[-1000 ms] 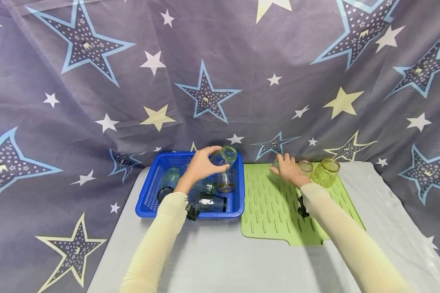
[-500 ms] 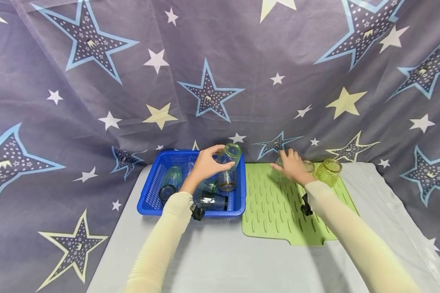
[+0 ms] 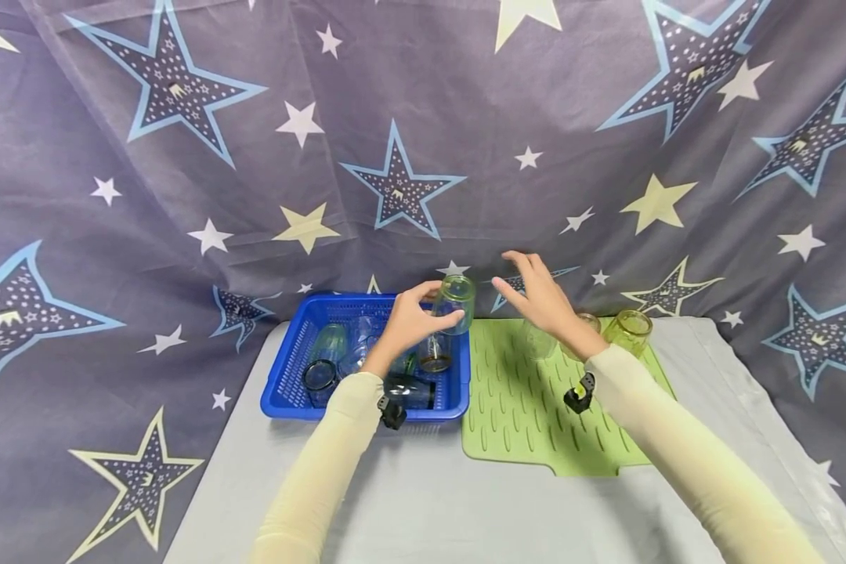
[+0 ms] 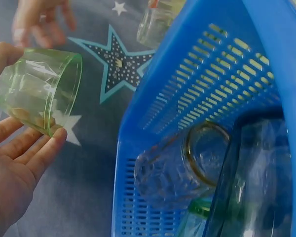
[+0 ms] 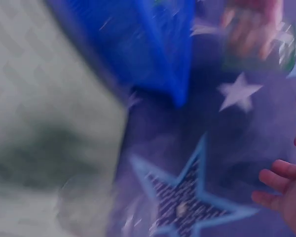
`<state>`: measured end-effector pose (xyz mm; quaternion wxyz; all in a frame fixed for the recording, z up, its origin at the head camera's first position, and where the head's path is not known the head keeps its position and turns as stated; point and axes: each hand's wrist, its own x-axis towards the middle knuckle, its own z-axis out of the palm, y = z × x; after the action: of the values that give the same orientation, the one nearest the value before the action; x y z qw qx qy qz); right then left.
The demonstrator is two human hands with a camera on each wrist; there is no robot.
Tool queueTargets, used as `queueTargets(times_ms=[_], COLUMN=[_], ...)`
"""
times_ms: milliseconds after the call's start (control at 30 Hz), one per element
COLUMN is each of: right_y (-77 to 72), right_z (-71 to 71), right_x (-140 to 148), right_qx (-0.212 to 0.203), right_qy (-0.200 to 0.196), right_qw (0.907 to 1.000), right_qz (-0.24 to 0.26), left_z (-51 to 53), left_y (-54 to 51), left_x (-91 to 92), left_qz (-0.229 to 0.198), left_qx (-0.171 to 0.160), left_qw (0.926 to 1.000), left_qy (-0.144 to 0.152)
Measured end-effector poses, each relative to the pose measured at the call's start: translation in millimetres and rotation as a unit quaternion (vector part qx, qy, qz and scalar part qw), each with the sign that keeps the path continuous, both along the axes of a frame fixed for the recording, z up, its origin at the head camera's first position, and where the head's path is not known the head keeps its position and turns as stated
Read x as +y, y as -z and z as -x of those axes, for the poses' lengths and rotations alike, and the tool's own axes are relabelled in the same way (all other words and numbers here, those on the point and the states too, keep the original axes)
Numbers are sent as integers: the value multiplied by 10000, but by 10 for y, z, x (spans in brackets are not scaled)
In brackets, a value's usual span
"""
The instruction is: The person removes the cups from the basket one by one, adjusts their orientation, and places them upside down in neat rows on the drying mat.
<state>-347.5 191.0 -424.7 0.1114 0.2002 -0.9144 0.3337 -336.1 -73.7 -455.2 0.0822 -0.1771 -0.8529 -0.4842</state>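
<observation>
Above the right side of the blue basket [image 3: 366, 413], my left hand [image 3: 410, 323] grips a pale green glass tumbler [image 3: 458, 301] between thumb and fingers. In the left wrist view the tumbler [image 4: 37, 91] lies sideways to the camera, its rim pointing away from the palm. My right hand [image 3: 539, 301] holds nothing; its fingers are spread and it hovers over the back of the green mat [image 3: 507, 407], close to the tumbler. Below that hand a clear glass [image 3: 538, 342] stands on the mat. The right wrist view is blurred.
In the basket lie several glasses, among them a dark one [image 3: 410, 392], an amber-rimmed clear one [image 3: 435, 356] and a green one [image 3: 330, 342]. A yellow-green glass [image 3: 629, 330] stands on the mat's right, beside another partly hidden glass. A star-patterned cloth [image 3: 254, 196] hangs behind.
My right hand has let go of the clear glass on the mat and moved up and left. The left hand has carried the green tumbler slightly right.
</observation>
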Motion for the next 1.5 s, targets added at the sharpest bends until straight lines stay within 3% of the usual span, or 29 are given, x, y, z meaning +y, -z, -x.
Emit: queueTargets(times_ms=[133,300,533,767,1133,1500], right_y=[-156,-266,-306,-268,-255,-225], right_z=[-114,-189,-214,-236,-252,-297], right_x=[-183,-355,-473,-506,-485,-481], right_qx=[159,292,558,672,727,558], right_qy=[-379,-836,-1054,-1311,-1101,-1258], right_qw=[9986,9955,9929,9889,9904,9897], right_qz=[319,341,10,-182,-421,-406], left_z=[-16,-15,-32,-67,-117,-189], left_y=[9,5,-49,-118,-143,-130], left_x=[60,128,198,244,273,237], left_qz=[-59,-107,-286,-168,-34,-32], left_qx=[60,143,109,257,354,298], left_qw=[9999,9998,9993,9989,9984,9986], left_qy=[66,100,237,353,437,432])
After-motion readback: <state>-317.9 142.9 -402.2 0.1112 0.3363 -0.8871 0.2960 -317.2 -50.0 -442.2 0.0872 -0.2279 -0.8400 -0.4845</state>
